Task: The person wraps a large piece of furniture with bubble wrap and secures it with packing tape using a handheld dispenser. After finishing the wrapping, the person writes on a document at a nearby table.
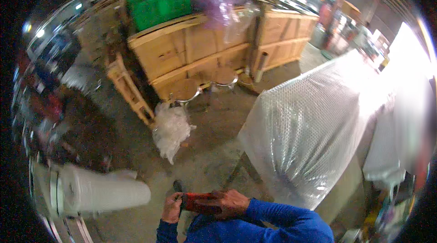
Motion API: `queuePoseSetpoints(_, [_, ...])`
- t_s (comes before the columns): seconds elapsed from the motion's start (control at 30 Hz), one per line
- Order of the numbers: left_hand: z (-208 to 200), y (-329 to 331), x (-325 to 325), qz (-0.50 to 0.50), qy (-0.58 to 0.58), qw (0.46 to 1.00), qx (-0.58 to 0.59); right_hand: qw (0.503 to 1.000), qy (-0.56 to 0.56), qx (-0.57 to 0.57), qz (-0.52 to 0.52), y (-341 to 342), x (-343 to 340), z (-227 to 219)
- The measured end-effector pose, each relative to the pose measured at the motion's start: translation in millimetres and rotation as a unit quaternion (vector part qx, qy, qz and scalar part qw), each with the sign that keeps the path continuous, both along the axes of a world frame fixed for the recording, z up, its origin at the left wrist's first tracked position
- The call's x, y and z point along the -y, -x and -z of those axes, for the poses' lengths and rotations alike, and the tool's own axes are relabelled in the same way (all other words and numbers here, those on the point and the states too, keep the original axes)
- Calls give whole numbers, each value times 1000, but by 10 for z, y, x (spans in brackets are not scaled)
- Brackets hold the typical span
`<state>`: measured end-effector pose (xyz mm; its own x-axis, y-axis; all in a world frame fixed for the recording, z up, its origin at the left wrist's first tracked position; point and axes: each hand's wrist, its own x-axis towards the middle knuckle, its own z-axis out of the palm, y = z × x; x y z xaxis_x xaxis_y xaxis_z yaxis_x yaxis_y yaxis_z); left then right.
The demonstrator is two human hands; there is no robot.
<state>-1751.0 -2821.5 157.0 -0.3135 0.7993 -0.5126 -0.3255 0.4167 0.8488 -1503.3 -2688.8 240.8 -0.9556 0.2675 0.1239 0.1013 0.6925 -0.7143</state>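
Note:
Close in front of my body, both hands are on a red object [195, 202] with a dark part at its left end; blur hides its exact kind. My left hand [171, 208] is closed around the dark end, which sticks up above the fingers. From the other side, my right hand [231, 203] lies over the red body with its fingers bent round it. To the right of my hands stands a large angular item [305, 127] wrapped in clear bubble wrap. A thick roll of whitish wrapping [107, 193] lies to the left.
Large wooden crates [170, 58] stand across the back, with a green bin [159, 6] and purple plastic film [213, 4] on top. Two round stools [224, 77] are in front. Crumpled clear plastic [170, 129] lies on the floor near a wooden frame [129, 89].

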Motion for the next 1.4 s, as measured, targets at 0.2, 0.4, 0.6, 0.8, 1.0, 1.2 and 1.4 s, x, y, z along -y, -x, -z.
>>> queuePoseSetpoints(0.2, [-266,1180,-1420,226,14,974,3,970,29,74,228,895,-49,261])
queuePoseSetpoints(0.4, [-721,1037,-2891,549,-119,807,-180,839,-12,3,543,1440,114,87])
queuePoseSetpoints(0.6, [-1426,-360,-3870,648,-415,595,-233,583,-54,7,811,1675,132,145])
queuePoseSetpoints(0.8, [-1964,-1874,-4076,587,-707,315,-239,378,-70,-60,921,1637,-114,-15])
queuePoseSetpoints(1.0, [-2090,-2552,-4243,617,-673,188,-362,317,-64,-161,933,1499,-577,-238])
queuePoseSetpoints(1.2, [-2124,-2523,-4284,633,-698,137,-305,292,-57,-189,936,1685,-683,-319])
queuePoseSetpoints(1.4, [-2022,-2517,-4379,573,-676,58,-459,279,-10,-261,924,1656,-1002,-22])
